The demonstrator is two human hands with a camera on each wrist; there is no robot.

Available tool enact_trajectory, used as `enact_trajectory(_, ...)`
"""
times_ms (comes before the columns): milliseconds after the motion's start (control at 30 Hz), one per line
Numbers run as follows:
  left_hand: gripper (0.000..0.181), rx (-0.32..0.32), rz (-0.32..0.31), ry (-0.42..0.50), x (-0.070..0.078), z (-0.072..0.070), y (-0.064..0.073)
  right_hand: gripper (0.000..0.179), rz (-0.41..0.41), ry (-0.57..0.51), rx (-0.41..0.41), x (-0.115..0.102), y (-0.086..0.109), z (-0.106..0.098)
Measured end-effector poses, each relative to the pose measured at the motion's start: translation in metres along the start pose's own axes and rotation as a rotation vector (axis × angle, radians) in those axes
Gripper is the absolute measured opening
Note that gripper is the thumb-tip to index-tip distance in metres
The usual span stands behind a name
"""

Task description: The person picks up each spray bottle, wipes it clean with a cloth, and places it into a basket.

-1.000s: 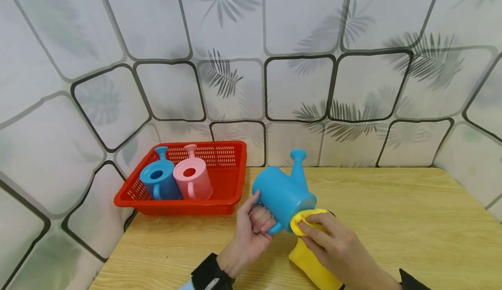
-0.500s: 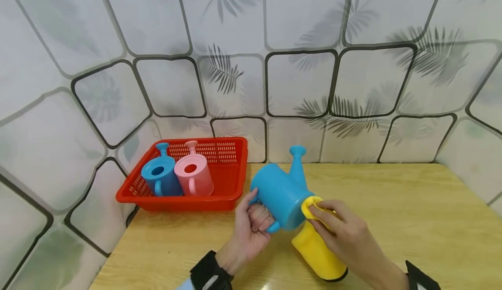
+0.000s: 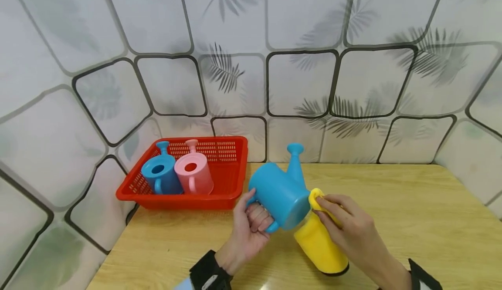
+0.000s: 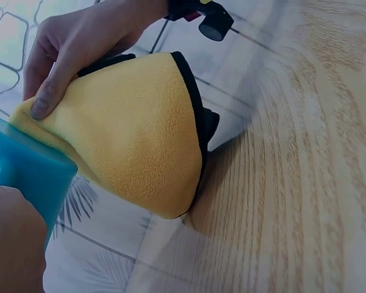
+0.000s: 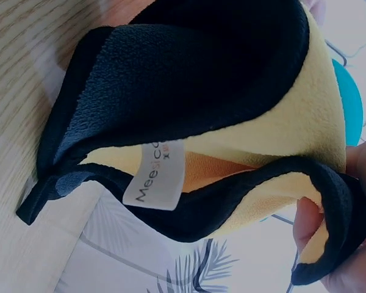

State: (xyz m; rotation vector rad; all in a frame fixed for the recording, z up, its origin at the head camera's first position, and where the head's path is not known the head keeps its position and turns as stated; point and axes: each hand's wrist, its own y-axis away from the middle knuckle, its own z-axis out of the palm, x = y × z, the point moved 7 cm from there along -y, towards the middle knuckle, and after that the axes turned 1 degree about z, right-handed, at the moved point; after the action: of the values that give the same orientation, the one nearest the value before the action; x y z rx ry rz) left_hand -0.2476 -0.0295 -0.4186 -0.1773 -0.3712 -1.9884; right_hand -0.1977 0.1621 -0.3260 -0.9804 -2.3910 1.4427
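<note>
A blue watering can (image 3: 278, 196) is tilted on its side above the table, its spout pointing up and its base turned to the right. My left hand (image 3: 251, 229) grips it by the handle, fingers curled round. My right hand (image 3: 354, 229) pinches a yellow cloth (image 3: 321, 246) with dark edging against the rim of the can's base. Most of the cloth hangs below that hand. In the right wrist view the cloth (image 5: 171, 79) shows a dark blue side and a white label (image 5: 155, 177).
A red plastic basket (image 3: 231, 200) stands at the back left of the wooden table (image 3: 412, 220). In it are another blue watering can (image 3: 166, 179) and a pink one (image 3: 198, 177), both upright. A patterned wall covering (image 3: 298, 85) rises behind the table.
My right hand has moved the cloth up and to the right along the base of the can. The left hand keeps its grip, and the can has shifted slightly left.
</note>
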Motion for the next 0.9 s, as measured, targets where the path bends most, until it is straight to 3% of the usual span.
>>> enact_trajectory(433, 0.055, 0.059, -0.001, -0.011, -0.002, -0.005, 0.002, 0.05, 0.025, -0.016, -0.036, -0.001, 0.007, 0.006)
enact_trajectory(900, 0.054, 0.062, 0.029, -0.014, 0.002, -0.005, 0.0, 0.048, -0.046, -0.048, -0.087, -0.013, 0.008, 0.017)
